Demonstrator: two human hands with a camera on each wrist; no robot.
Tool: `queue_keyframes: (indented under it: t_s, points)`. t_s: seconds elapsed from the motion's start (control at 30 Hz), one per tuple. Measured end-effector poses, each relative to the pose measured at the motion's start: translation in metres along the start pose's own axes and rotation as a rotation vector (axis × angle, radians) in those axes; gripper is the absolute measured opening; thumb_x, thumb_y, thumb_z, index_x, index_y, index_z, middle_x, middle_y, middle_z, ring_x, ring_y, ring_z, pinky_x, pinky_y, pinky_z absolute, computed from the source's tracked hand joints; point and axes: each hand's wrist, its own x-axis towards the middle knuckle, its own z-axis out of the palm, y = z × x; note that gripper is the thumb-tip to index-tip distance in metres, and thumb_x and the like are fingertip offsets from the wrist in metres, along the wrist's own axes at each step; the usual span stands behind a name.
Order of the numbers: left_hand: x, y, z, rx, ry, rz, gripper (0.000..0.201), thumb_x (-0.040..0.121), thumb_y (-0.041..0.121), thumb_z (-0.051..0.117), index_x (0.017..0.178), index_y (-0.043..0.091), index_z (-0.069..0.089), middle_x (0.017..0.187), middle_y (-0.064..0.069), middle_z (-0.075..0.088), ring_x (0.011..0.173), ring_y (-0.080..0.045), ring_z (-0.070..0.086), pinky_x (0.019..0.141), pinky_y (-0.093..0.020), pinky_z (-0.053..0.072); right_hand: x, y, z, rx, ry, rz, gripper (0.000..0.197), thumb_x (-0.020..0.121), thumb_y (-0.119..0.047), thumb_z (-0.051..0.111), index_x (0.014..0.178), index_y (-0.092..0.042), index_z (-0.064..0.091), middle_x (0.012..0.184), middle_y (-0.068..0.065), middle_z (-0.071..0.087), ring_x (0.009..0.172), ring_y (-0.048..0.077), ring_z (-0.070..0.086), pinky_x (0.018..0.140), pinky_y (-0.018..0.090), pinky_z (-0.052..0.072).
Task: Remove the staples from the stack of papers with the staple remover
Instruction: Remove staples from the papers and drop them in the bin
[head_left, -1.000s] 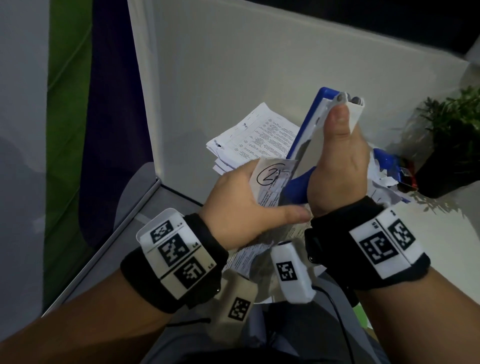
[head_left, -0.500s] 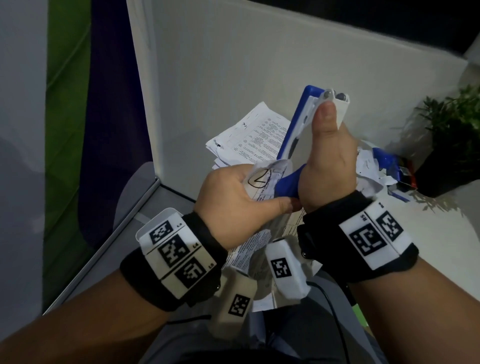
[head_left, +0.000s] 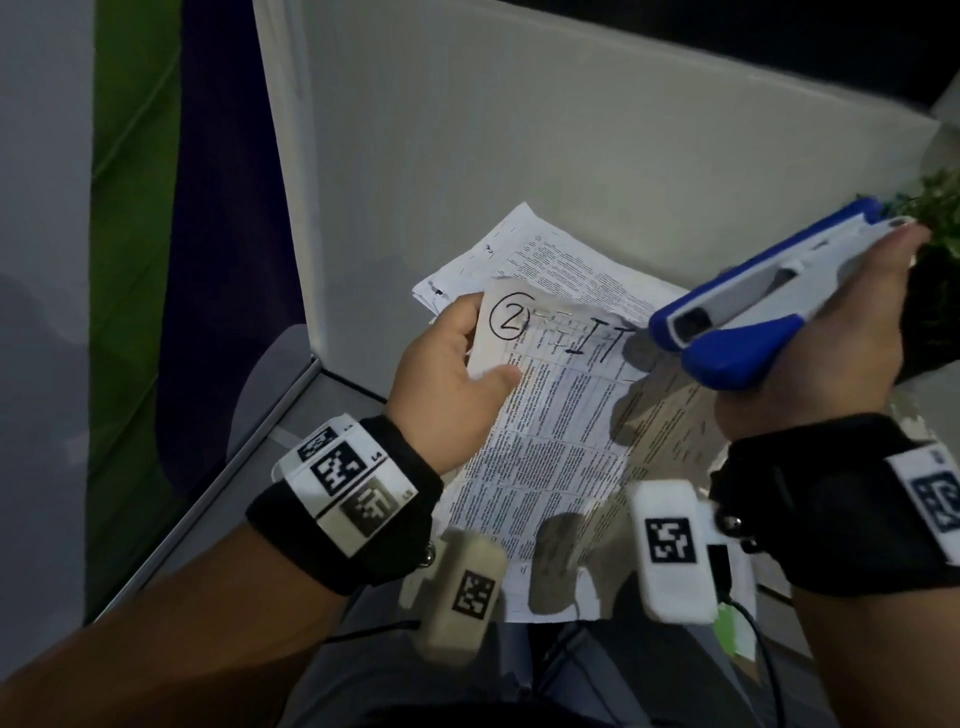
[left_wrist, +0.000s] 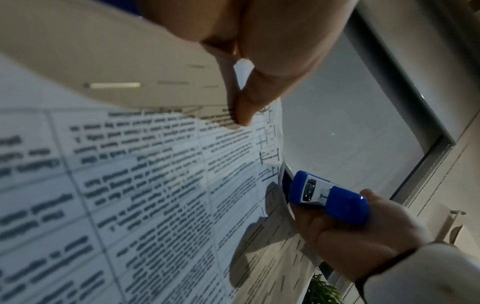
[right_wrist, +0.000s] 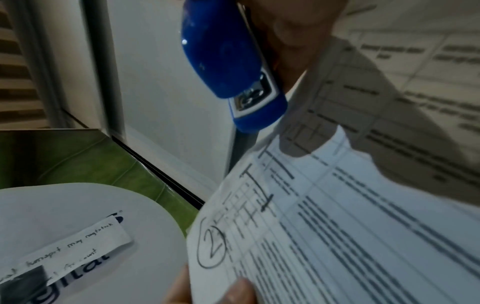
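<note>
My left hand (head_left: 449, 361) pinches the top left corner of a printed, stapled sheaf of papers (head_left: 561, 426) marked with a circled "2"; the thumb (left_wrist: 259, 86) lies on top of the corner. My right hand (head_left: 810, 374) grips a blue and white staple remover (head_left: 753, 306), held level to the right of the sheaf with its nose toward the paper's top edge and a small gap between them. In the left wrist view the staple remover (left_wrist: 330, 197) sits just off the paper's edge. The right wrist view shows the staple remover (right_wrist: 233, 67) above the papers (right_wrist: 337, 226).
A stack of papers (head_left: 540, 254) lies on the white table behind the sheaf. A white partition (head_left: 519, 130) stands at the back, a potted plant (head_left: 935, 208) at the right edge. The table's left edge (head_left: 280, 410) runs diagonally. A white round surface with a taped note (right_wrist: 78, 238) lies below.
My right hand has swung the staple remover from upright at the paper's corner out to the right. The sheaf, bunched up before, now hangs open and flat from my left hand.
</note>
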Motion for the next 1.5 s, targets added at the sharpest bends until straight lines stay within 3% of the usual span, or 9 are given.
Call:
queue_keyframes:
  t_s: [0.1, 0.27, 0.4, 0.57, 0.73, 0.9, 1.07, 1.27, 1.5]
  points:
    - [0.0, -0.009, 0.001, 0.037, -0.038, -0.015, 0.052, 0.084, -0.009, 0.058, 0.1, 0.041, 0.053, 0.1, 0.018, 0.065, 0.098, -0.004, 0.064, 0.092, -0.033, 0.052, 0.001, 0.016, -0.009, 0.011, -0.011, 0.132, 0.046, 0.098, -0.058, 0.036, 0.107, -0.017, 0.057, 0.091, 0.006, 0.059, 0.084, 0.023, 0.064, 0.078, 0.041, 0.06]
    - [-0.003, -0.023, -0.007, 0.283, -0.377, -0.138, 0.061, 0.087, -0.003, 0.055, 0.133, 0.035, 0.041, 0.112, 0.014, 0.06, 0.107, -0.011, 0.059, 0.096, -0.039, 0.048, 0.004, 0.043, -0.016, -0.031, 0.019, 0.28, 0.039, 0.099, -0.058, 0.035, 0.104, -0.028, 0.06, 0.085, 0.0, 0.067, 0.074, 0.018, 0.067, 0.061, 0.031, 0.059]
    - [-0.008, -0.022, -0.005, 0.302, -0.347, 0.003, 0.065, 0.086, -0.008, 0.051, 0.12, 0.046, 0.057, 0.128, 0.016, 0.057, 0.115, -0.004, 0.056, 0.101, -0.031, 0.045, 0.008, 0.059, -0.029, 0.008, 0.092, 0.368, 0.057, 0.096, -0.064, 0.036, 0.114, -0.017, 0.062, 0.083, 0.002, 0.067, 0.065, 0.016, 0.069, 0.055, 0.031, 0.057]
    - [-0.012, -0.037, 0.001, 0.486, -0.491, 0.286, 0.066, 0.072, -0.012, 0.035, 0.123, 0.023, 0.057, 0.126, 0.021, 0.047, 0.124, 0.011, 0.038, 0.106, -0.006, 0.025, 0.013, 0.055, -0.043, 0.124, 0.106, 0.448, 0.076, 0.093, -0.07, 0.032, 0.052, -0.021, 0.073, 0.06, 0.002, 0.065, 0.049, 0.016, 0.064, 0.056, 0.028, 0.054]
    - [-0.008, -0.041, -0.002, 0.527, -0.52, 0.373, 0.066, 0.065, -0.01, 0.03, 0.116, 0.014, 0.064, 0.122, 0.019, 0.048, 0.122, 0.02, 0.026, 0.103, 0.001, 0.018, 0.017, 0.056, -0.051, 0.241, 0.143, 0.462, 0.06, 0.093, -0.068, 0.038, 0.099, -0.017, 0.068, 0.08, 0.009, 0.065, 0.068, 0.022, 0.065, 0.06, 0.032, 0.057]
    - [-0.008, -0.041, -0.003, 0.59, -0.563, 0.384, 0.066, 0.065, -0.008, 0.028, 0.113, 0.016, 0.067, 0.123, 0.019, 0.047, 0.126, 0.013, 0.022, 0.106, -0.001, 0.014, 0.019, 0.06, -0.053, 0.242, 0.13, 0.449, 0.062, 0.092, -0.068, 0.04, 0.117, -0.017, 0.064, 0.087, 0.01, 0.063, 0.076, 0.023, 0.064, 0.066, 0.033, 0.057]
    - [-0.009, -0.042, -0.003, 0.582, -0.571, 0.398, 0.058, 0.069, -0.005, 0.034, 0.11, 0.016, 0.069, 0.122, 0.016, 0.05, 0.125, 0.008, 0.03, 0.106, -0.003, 0.02, 0.02, 0.062, -0.054, 0.229, 0.106, 0.442, 0.065, 0.092, -0.067, 0.04, 0.126, -0.016, 0.061, 0.087, 0.011, 0.062, 0.076, 0.024, 0.063, 0.071, 0.034, 0.057]
    - [-0.011, -0.024, -0.004, 0.714, -0.673, 0.239, 0.041, 0.074, 0.049, 0.07, 0.109, 0.027, 0.07, 0.123, 0.032, 0.04, 0.128, 0.014, 0.026, 0.111, -0.02, 0.027, 0.017, 0.06, -0.054, 0.223, 0.08, 0.439, 0.062, 0.093, -0.066, 0.04, 0.122, -0.016, 0.063, 0.082, 0.009, 0.062, 0.072, 0.021, 0.062, 0.071, 0.032, 0.057]
    - [-0.019, -0.025, 0.005, 0.693, -0.561, 0.286, 0.018, 0.081, 0.029, 0.069, 0.095, 0.02, 0.076, 0.126, 0.017, 0.056, 0.123, 0.01, 0.031, 0.109, -0.031, 0.035, 0.017, 0.061, -0.054, 0.205, 0.088, 0.435, 0.064, 0.093, -0.067, 0.04, 0.125, -0.017, 0.062, 0.084, 0.009, 0.063, 0.076, 0.022, 0.063, 0.074, 0.034, 0.057]
